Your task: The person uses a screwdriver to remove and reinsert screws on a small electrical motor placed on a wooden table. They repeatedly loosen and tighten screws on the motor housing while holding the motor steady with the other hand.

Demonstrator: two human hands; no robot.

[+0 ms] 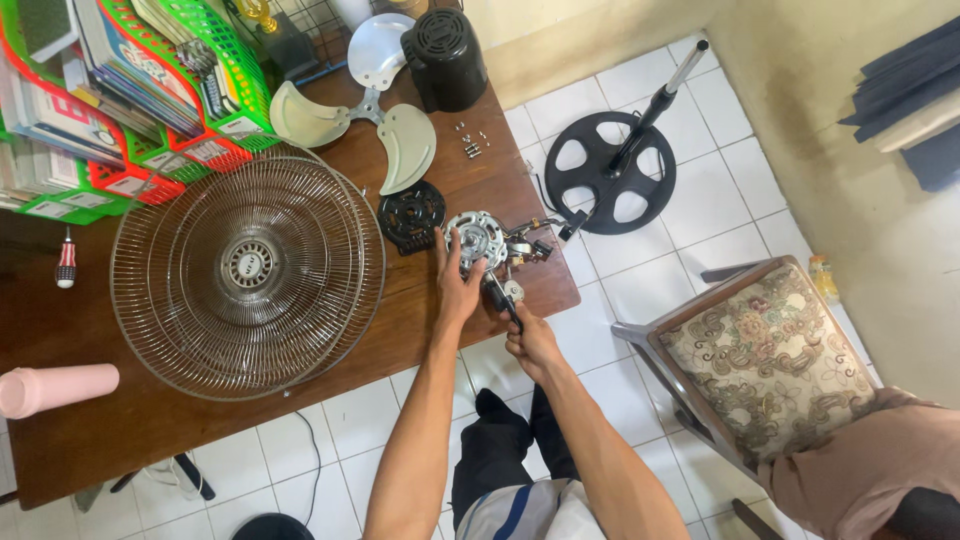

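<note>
One wooden table (90,420) carries two wire fan guards (250,268), one three-bladed fan blade (372,112), one black motor cover (444,58). Left hand (459,283), fingers spread, grips the fan motor (476,242) at the table's near edge. Right hand (531,343), closed, holds one screwdriver (500,298) against it.
</note>
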